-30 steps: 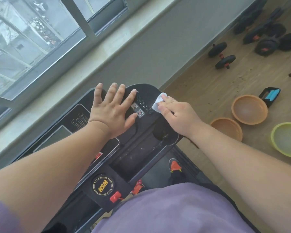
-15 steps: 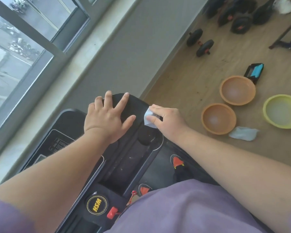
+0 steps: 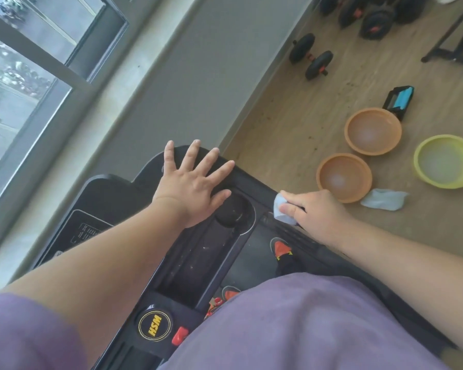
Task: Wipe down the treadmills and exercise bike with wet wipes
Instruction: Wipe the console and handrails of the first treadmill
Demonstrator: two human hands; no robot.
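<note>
**Wipe at the console's right edge**

I read "HSM" in yellow letters inside a yellow ring on a round black badge [image 3: 154,326] at the near end of the treadmill console [image 3: 198,252]; a red tab [image 3: 179,336] sits just beside it. The printed panel [image 3: 87,232] further left carries rows of small text too fine for me to read. My left hand [image 3: 191,192] lies flat on the console top, fingers straight and spread, holding nothing. My right hand [image 3: 314,210] pinches a pale wet wipe [image 3: 281,209] between thumb and curled fingers, pressing it against the console's right rim. A second wipe [image 3: 384,199] lies on the wooden floor [image 3: 292,116], touching the nearer orange bowl [image 3: 344,177]
</note>
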